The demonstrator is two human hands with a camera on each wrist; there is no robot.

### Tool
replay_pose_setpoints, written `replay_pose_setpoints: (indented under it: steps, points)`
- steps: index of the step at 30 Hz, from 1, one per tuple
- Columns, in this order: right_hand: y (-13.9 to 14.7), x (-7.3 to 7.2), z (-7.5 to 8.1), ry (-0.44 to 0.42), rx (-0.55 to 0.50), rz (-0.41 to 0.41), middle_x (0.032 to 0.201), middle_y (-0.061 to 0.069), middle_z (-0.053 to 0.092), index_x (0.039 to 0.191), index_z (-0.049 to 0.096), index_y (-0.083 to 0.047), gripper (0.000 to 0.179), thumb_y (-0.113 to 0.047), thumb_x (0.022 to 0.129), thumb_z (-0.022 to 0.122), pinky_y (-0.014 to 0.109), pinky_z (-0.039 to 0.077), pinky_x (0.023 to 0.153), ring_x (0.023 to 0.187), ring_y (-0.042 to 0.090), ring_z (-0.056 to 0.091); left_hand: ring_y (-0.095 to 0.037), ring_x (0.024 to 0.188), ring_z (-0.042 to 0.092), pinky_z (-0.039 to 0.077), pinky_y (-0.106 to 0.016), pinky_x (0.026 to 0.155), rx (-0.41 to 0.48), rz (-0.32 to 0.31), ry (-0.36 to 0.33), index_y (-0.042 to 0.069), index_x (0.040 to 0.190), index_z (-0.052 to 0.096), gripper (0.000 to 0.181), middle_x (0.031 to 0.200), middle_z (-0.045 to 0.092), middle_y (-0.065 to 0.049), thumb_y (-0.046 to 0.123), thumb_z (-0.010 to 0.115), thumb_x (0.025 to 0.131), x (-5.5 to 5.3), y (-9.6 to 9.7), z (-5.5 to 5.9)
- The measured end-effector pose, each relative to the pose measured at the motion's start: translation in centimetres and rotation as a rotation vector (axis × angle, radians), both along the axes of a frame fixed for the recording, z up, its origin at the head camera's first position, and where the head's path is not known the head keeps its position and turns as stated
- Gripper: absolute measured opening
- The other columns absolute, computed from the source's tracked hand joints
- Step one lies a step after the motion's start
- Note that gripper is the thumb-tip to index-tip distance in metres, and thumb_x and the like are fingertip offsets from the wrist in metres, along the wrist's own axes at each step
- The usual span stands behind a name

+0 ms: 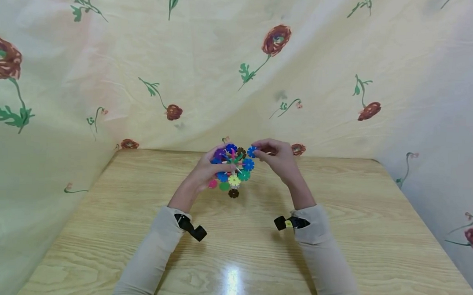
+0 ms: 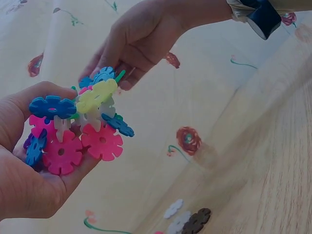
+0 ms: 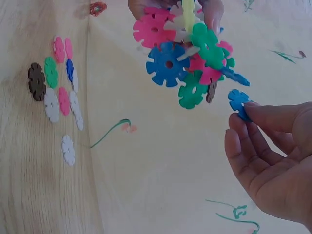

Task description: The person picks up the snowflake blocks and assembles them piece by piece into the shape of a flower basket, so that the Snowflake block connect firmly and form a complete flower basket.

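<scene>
My left hand (image 1: pixel 199 172) grips a many-coloured cluster of interlocked plastic flower discs (image 3: pixel 168 64), raised above the far part of the table. Pink, blue, green, yellow and white discs stick out of it at various angles. Thumb and fingers wrap its side in the left wrist view, hiding part of it. To the right of the cluster, my right hand (image 1: pixel 278 160) pinches a single blue flower disc (image 3: pixel 238 101) between thumb and forefinger. A narrow gap separates that disc from the cluster in the right wrist view.
Loose flower discs lie on the wooden table (image 1: pixel 145 231) below the cluster, among them a brown disc (image 3: pixel 36 82), a green disc (image 3: pixel 50 72) and a white disc (image 3: pixel 68 150). Behind the table's far edge hangs a flowered cloth (image 1: pixel 208 67).
</scene>
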State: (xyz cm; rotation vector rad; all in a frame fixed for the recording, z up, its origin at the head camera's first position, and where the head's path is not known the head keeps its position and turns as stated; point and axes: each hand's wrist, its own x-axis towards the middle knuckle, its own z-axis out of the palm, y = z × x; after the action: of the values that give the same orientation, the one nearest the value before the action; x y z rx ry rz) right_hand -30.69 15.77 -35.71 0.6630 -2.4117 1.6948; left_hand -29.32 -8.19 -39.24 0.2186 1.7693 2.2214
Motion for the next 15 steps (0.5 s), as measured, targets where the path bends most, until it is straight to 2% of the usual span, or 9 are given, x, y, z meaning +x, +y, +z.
replay_pose_setpoints:
  steps: [3, 7, 15]
  points:
    - [-0.5, 0.1, -0.2, 0.039, -0.042, -0.010, 0.106, 0.020, 0.071, 0.114, 0.073, 0.001, 0.020, -0.009, 0.096, 0.070, 0.030, 0.062, 0.077, 0.083, 0.008, 0.068, -0.022, 0.106, 0.067, 0.062, -0.034, 0.084, -0.010, 0.000, 0.001, 0.023, 0.157, 0.041, 0.076, 0.140, 0.055, -0.014, -0.001, 0.071, 0.092, -0.1, 0.1, -0.1]
    - [-0.9, 0.4, -0.1, 0.056, -0.078, 0.000, 0.106, 0.021, 0.071, 0.114, 0.073, 0.001, 0.021, -0.010, 0.096, 0.071, 0.022, 0.059, 0.075, 0.085, 0.008, 0.068, -0.023, 0.110, 0.065, 0.062, -0.034, 0.087, -0.012, 0.003, 0.002, 0.023, 0.157, 0.040, 0.076, 0.141, 0.054, -0.014, 0.000, 0.071, 0.092, -0.1, 0.1, -0.1]
    - [-1.6, 0.6, -0.1, 0.095, -0.059, 0.006, 0.103, 0.019, 0.072, 0.113, 0.074, 0.000, 0.020, -0.010, 0.095, 0.072, 0.019, 0.057, 0.075, 0.084, 0.009, 0.067, -0.022, 0.109, 0.066, 0.061, -0.034, 0.087, -0.008, 0.002, 0.021, 0.022, 0.156, 0.042, 0.073, 0.139, 0.056, -0.014, 0.001, 0.071, 0.092, -0.2, 0.1, -0.2]
